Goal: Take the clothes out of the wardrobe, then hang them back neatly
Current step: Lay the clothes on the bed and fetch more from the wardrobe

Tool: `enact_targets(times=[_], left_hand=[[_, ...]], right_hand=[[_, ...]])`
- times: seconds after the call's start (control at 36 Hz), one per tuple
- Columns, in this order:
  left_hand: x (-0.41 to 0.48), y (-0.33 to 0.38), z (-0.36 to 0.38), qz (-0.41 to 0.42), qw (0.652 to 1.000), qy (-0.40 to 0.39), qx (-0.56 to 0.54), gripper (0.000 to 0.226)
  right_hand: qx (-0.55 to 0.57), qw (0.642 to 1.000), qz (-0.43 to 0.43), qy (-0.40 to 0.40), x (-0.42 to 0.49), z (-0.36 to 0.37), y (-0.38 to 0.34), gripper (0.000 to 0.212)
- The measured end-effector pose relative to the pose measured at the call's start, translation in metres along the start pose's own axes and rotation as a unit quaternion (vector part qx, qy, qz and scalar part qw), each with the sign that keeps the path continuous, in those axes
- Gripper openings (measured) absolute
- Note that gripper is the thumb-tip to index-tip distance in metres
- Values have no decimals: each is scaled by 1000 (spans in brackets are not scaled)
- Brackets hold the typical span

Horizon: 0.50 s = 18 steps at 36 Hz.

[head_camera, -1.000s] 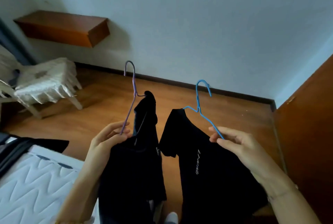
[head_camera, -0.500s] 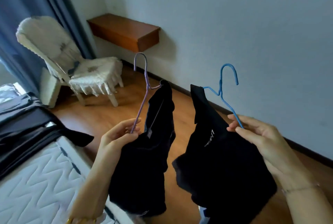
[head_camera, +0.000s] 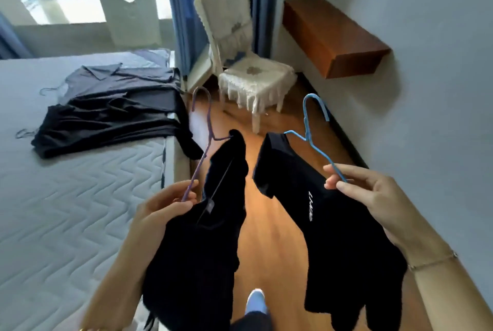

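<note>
My left hand (head_camera: 165,204) pinches the arm of a purple wire hanger (head_camera: 206,128) that carries a black garment (head_camera: 202,237). My right hand (head_camera: 370,192) pinches the arm of a blue wire hanger (head_camera: 309,128) bearing a black T-shirt (head_camera: 333,237) with small white lettering. Both garments hang in front of me above the wooden floor. On the bed (head_camera: 66,210) at the left lies a pile of dark clothes (head_camera: 114,112) on hangers. The wardrobe is out of view.
A white chair with a lace cover (head_camera: 250,74) stands ahead by blue curtains (head_camera: 186,10). A brown wall shelf (head_camera: 330,37) juts out at the right. The wooden floor (head_camera: 274,237) runs between bed and wall. My shoe (head_camera: 256,301) shows at the bottom.
My view has swung left, from the wall and corner to the bed, chair and window. Both hands keep their hold on the hangers and garments.
</note>
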<state>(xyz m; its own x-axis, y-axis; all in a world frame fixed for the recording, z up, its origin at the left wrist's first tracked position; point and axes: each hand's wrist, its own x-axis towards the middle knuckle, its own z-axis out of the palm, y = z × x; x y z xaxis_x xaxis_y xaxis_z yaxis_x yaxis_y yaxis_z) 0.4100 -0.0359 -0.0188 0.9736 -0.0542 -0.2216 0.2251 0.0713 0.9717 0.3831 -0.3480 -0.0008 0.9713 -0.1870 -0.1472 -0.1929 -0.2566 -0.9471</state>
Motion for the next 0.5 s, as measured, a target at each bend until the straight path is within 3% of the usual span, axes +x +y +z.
enact_targets(times=[0.28, 0.5], left_hand=[[90, -24, -33, -35, 982, 183, -25, 32], [152, -11, -60, -39, 945, 312, -87, 33]], right_hand=[[-41, 978, -17, -201, 165, 54, -19, 32], [-56, 925, -19, -377, 280, 133, -56, 33]])
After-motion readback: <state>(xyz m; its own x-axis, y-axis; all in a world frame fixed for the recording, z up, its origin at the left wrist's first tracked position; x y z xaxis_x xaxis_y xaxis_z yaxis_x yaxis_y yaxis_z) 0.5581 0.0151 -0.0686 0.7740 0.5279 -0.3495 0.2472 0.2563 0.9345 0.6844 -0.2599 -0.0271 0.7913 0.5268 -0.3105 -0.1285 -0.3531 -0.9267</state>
